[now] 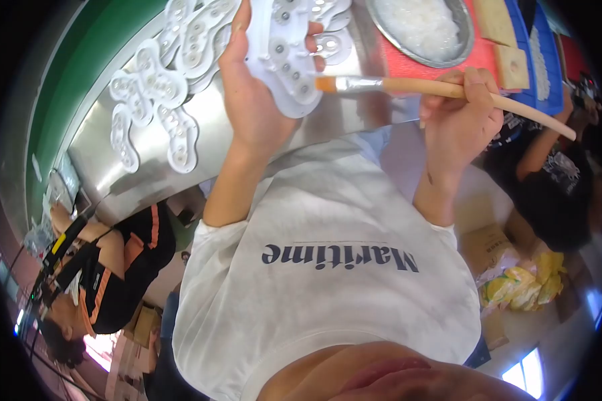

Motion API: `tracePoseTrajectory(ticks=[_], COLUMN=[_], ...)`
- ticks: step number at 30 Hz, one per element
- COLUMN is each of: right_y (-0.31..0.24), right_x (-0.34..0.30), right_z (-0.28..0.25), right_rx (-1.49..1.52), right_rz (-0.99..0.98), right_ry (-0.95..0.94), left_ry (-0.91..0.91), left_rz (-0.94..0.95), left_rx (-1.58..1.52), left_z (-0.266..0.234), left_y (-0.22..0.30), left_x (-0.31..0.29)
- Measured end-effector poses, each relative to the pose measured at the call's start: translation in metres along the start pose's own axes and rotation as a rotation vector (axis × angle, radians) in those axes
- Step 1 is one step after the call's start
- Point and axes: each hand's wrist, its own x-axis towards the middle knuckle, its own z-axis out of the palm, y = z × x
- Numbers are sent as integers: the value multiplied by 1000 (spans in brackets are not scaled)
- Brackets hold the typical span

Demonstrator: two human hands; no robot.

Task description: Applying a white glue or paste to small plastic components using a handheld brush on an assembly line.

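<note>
My left hand (251, 110) is wrapped around a white moulded plastic piece (284, 59) that carries rows of round, shiny studs. In my right hand (460, 127) is a paintbrush (408, 85) with a pale wooden handle, a silver collar and orange bristles. The bristle tip is at the lower right edge of the plastic piece, beside one of its studs; whether it touches cannot be told. Similar white studded pieces (159, 81) lie in a loose heap to the left of my left hand, some overlapping.
A metal bowl (441, 65) of whitish translucent material stands on a red mat (405, 63) at the far right. Beside it are cream blocks (513, 69) and a blue tray (550, 103). Co-workers sit at the left (124, 260) and right (548, 180). The metal table (104, 180) has a curved green surround.
</note>
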Motion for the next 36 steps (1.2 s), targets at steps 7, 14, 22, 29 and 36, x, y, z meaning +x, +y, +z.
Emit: tracePoseTrajectory(ticks=[7,14,22,29,36], right_y=[-1,24,15,-24,-32], right_x=[37,60,64,60,22], right_z=[-32,-14,-24,-34,-24], right_rx=[-444,-571,-467,-376,-182], right_rz=[-408,-379,-399,-524,-364], right_ry=[269,16,159,325,201], left_ry=[167,184,154,132,119], left_rz=[-253,-308,-288,-296,-257], left_rx=[111,140,125,78,94], left_z=[-1,4,4,9,11], left_y=[-9,-15,-15,-24,-28], left_x=[1,4,7,12,18])
